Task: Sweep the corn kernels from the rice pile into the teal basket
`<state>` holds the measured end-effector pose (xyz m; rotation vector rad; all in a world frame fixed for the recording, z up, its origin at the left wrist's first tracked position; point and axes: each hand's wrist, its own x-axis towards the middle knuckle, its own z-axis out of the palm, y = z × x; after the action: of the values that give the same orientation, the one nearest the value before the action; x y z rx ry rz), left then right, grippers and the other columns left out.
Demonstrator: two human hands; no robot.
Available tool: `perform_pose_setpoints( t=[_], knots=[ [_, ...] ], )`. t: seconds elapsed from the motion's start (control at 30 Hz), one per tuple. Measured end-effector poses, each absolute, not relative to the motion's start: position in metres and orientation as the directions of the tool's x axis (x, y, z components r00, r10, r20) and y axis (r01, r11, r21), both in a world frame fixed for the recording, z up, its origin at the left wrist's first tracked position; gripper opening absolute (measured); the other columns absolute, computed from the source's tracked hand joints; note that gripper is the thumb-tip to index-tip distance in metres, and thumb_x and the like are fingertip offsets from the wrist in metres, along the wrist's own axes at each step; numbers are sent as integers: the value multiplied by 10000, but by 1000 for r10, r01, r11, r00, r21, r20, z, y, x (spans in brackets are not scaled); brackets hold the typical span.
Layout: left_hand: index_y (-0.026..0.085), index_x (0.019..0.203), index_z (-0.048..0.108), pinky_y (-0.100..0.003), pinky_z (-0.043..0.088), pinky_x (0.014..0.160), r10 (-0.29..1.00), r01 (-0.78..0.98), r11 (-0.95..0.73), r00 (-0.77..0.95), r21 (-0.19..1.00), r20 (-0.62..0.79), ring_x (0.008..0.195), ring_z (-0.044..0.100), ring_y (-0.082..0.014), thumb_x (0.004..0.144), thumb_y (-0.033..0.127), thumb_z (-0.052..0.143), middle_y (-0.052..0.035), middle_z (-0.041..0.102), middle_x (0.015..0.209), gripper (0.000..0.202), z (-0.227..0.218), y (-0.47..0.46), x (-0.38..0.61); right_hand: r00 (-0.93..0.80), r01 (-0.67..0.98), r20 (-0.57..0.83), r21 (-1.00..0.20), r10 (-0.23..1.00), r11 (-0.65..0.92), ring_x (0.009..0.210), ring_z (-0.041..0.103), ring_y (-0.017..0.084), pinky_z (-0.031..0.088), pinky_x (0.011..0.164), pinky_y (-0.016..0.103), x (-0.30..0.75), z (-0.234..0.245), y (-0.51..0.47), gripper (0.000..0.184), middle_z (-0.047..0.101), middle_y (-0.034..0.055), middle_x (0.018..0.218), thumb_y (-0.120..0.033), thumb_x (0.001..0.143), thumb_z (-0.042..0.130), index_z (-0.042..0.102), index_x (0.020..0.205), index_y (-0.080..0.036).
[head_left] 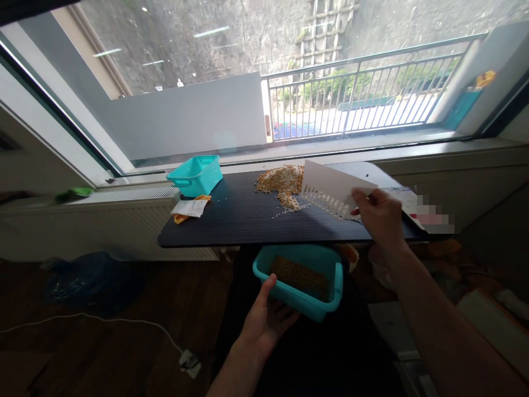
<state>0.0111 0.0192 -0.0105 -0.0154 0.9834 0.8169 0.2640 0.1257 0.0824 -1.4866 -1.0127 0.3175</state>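
Observation:
My left hand grips the near side of a turquoise plastic basket, thumb over the rim and fingers underneath. Brown grains cover the basket's bottom; it sits just below the table's front edge. Pinched in my right hand is a white card with a row of slots along its lower edge. The card stands tilted over the dark table, its slotted edge near white grains. To its left lies a pile of mixed yellow-brown and white grains, with a smaller heap in front of it.
A second turquoise basket stands at the table's left, behind a white and orange packet. The dark tabletop meets the windowsill. On the floor are a blue plastic bag and a white power strip with its cord.

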Motion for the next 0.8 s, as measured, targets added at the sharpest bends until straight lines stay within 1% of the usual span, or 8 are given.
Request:
perform_pose_setpoints(
  t=[0.17,0.3,0.43,0.6,0.8],
  knots=[
    [118,1262,548,-424,523,889,606,-622,709,295,332,-739,999,641,-292,841,484,622,-163,632,1163,563,-11,19,8,464,394,413,-888,784,235,505,594,129,474,494,248,253,74,167,295,657,8,637,-430,736,652,709,830,-156],
    [118,1250,563,-421,519,896,610,-627,705,297,332,-735,1020,633,-294,836,479,629,-172,623,1183,554,-12,19,7,306,466,506,-818,806,337,599,588,151,458,576,275,244,65,197,297,645,9,624,-428,746,639,730,808,-153],
    [132,1244,564,-427,520,887,613,-636,695,280,336,-739,1016,632,-297,829,477,638,-167,626,1173,544,-13,18,6,223,464,532,-795,817,391,617,554,138,432,585,271,236,59,215,278,645,10,655,-407,752,635,735,817,-155],
    [124,1207,572,-424,525,867,611,-638,692,270,337,-744,949,645,-281,826,463,648,-158,647,1093,516,-12,17,7,155,443,543,-785,826,433,615,535,131,437,606,279,231,51,225,277,641,10,663,-407,750,646,728,830,-154],
    [145,1205,565,-436,516,887,616,-646,684,262,339,-743,983,637,-285,826,463,647,-155,638,1109,501,-10,19,7,106,404,551,-785,828,471,632,544,135,453,606,280,231,44,224,326,653,13,698,-483,753,632,711,841,-179]
  ],
)
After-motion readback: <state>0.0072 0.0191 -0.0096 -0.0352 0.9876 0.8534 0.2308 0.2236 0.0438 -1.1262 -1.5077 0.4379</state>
